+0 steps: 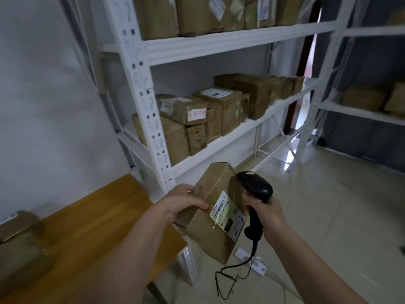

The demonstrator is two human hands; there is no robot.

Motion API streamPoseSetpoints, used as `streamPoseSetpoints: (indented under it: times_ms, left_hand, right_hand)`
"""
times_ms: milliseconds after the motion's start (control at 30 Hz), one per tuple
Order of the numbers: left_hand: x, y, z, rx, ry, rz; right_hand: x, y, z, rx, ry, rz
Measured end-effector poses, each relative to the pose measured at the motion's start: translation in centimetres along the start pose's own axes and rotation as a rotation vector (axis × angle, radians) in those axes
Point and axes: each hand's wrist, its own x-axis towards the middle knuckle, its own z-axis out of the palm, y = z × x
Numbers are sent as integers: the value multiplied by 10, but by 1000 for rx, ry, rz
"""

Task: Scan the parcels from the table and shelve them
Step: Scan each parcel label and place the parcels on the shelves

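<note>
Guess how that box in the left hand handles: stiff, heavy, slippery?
Probably stiff: the cardboard box keeps flat faces and sharp edges under the left hand. Likely light for its size, since one hand holds it up by one end. Possibly a bit slick: glossy tape and a label cover the top.

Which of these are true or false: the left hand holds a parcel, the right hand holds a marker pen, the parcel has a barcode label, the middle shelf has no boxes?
1. The left hand holds a parcel. True.
2. The right hand holds a marker pen. False: it grips a black corded scanner.
3. The parcel carries a barcode label. True.
4. The middle shelf has no boxes. False: several brown boxes sit on it.
</note>
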Motion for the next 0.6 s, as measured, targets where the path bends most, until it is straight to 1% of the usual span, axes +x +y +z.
streamPoseSetpoints:
  times_ms: [300, 433, 600]
  left_hand:
    - [39, 99, 123, -100, 81, 163]
    - [52, 130, 160, -108, 121, 218]
    - [75, 170, 190, -78, 140, 298]
  right_hand:
    - [67, -62, -116, 64, 60, -89]
    - [96, -84, -140, 84, 63, -131]
    - [124, -105, -158, 155, 65, -129]
